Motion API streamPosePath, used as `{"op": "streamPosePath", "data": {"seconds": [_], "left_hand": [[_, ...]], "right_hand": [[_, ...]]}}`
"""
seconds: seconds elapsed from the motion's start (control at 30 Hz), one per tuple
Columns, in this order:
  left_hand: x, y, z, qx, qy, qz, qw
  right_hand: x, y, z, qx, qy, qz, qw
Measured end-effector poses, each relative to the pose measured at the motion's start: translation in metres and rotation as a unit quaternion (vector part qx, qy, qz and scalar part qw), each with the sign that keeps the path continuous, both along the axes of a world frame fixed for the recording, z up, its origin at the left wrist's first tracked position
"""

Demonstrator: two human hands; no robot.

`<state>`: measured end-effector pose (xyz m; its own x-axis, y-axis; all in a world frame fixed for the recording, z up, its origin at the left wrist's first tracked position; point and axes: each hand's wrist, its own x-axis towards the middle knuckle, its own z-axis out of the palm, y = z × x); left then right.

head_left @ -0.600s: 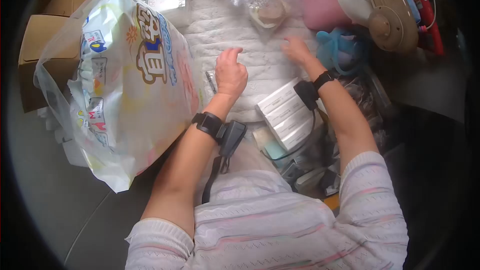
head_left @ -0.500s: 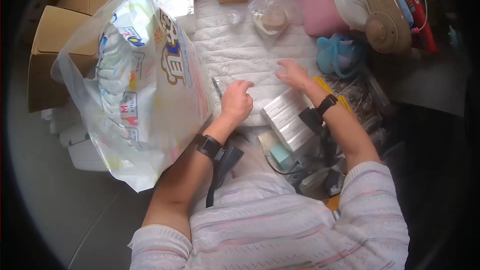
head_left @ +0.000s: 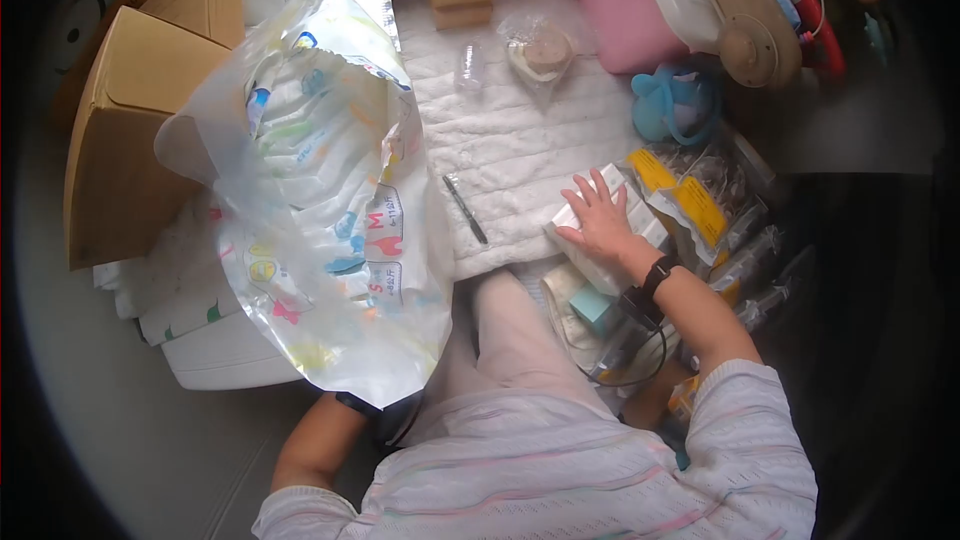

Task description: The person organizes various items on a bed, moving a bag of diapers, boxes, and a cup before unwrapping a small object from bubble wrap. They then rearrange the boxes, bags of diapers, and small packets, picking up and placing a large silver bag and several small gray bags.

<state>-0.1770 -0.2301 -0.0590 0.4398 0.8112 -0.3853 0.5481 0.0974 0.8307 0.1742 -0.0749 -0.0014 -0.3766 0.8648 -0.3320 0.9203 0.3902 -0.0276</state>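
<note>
My right hand (head_left: 604,224) lies on a white oblong pack (head_left: 645,225) at the right edge of the mat, fingers spread. A big plastic pack of diapers (head_left: 330,230) stands at the left, with its side torn or folded open and folded diapers showing inside. My left forearm (head_left: 318,440) reaches under the lower end of this pack, which hides my left hand. Between the two hands a dark pen (head_left: 465,210) rests on the white quilted mat (head_left: 520,145).
Cardboard boxes (head_left: 135,140) stand to the left and at the back. A clear bag with a round item (head_left: 540,48), a small clear bottle (head_left: 470,67) and a blue cup with handles (head_left: 675,105) are on the mat's far side. Yellow-labelled packets (head_left: 700,210) crowd the right.
My left hand has gone from the mat to beneath the diaper pack, which has tilted so its opening shows. My right hand has come down from the mat onto the white pack.
</note>
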Motion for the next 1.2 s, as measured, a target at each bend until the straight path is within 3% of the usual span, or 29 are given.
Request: {"op": "streamPosePath", "data": {"seconds": [0.1, 0.13, 0.17, 0.23, 0.3, 0.37, 0.43, 0.5, 0.57, 0.63, 0.7, 0.77, 0.83, 0.9, 0.93, 0.97, 1.03, 1.1, 1.17, 1.2], "left_hand": [[-0.018, -0.012, 0.004, -0.032, -0.019, 0.025, 0.999], [-0.021, -0.007, 0.020, -0.038, 0.030, 0.005, 0.999], [-0.024, -0.006, 0.032, -0.045, 0.079, -0.014, 0.996], [-0.033, -0.009, 0.040, -0.078, 0.073, -0.020, 0.994], [-0.041, -0.006, 0.061, -0.101, 0.075, -0.020, 0.992], [-0.041, 0.006, 0.102, 0.030, 0.062, -0.070, 0.995], [-0.039, 0.016, 0.143, 0.024, 0.104, -0.114, 0.988], [-0.041, 0.028, 0.191, -0.062, 0.127, -0.205, 0.969], [-0.048, 0.028, 0.235, -0.054, 0.103, -0.197, 0.973], [-0.049, 0.039, 0.299, -0.028, 0.050, -0.193, 0.980], [-0.047, 0.052, 0.367, -0.005, 0.056, -0.187, 0.981], [-0.041, 0.063, 0.425, 0.132, 0.066, -0.148, 0.978], [-0.035, 0.077, 0.477, 0.301, 0.165, -0.132, 0.930], [-0.023, 0.102, 0.529, 0.370, 0.230, -0.124, 0.892], [-0.016, 0.119, 0.550, 0.416, 0.298, -0.141, 0.847], [-0.009, 0.142, 0.563, 0.461, 0.365, -0.159, 0.793], [-0.038, 0.208, 0.563, 0.458, 0.434, -0.088, 0.771], [-0.053, 0.302, 0.564, 0.401, 0.438, -0.198, 0.780], [-0.001, 0.339, 0.547, 0.417, 0.276, -0.188, 0.845], [0.017, 0.358, 0.533, 0.403, 0.254, -0.193, 0.858]], "right_hand": [[-0.005, 0.003, 0.017, -0.052, -0.001, -0.019, 0.998], [-0.007, 0.006, 0.021, -0.088, 0.004, -0.032, 0.996], [-0.004, 0.005, 0.018, -0.088, 0.001, -0.034, 0.996], [0.001, 0.004, 0.007, -0.031, 0.013, -0.010, 0.999], [0.003, 0.004, 0.006, -0.054, 0.014, -0.017, 0.998], [0.004, 0.010, 0.014, -0.067, 0.015, -0.023, 0.997], [0.006, 0.013, 0.024, -0.143, 0.004, -0.042, 0.989], [0.025, 0.021, 0.008, -0.118, 0.070, -0.058, 0.989], [0.036, 0.032, 0.011, -0.100, 0.140, -0.073, 0.982], [0.040, 0.053, 0.028, -0.144, 0.185, -0.198, 0.952], [0.036, 0.072, 0.055, -0.097, 0.203, -0.166, 0.960], [0.025, 0.098, 0.088, -0.060, 0.227, -0.118, 0.965], [0.003, 0.133, 0.134, -0.056, 0.244, -0.073, 0.965], [-0.013, 0.176, 0.159, -0.036, 0.295, -0.029, 0.954], [-0.018, 0.200, 0.160, -0.026, 0.343, -0.018, 0.939], [-0.026, 0.222, 0.168, -0.018, 0.345, -0.007, 0.938], [-0.049, 0.264, 0.180, 0.013, 0.329, 0.030, 0.944], [-0.077, 0.303, 0.176, 0.043, 0.288, 0.065, 0.954], [-0.104, 0.330, 0.152, 0.040, 0.274, 0.068, 0.958], [-0.117, 0.343, 0.131, 0.080, 0.263, 0.064, 0.959]]}}
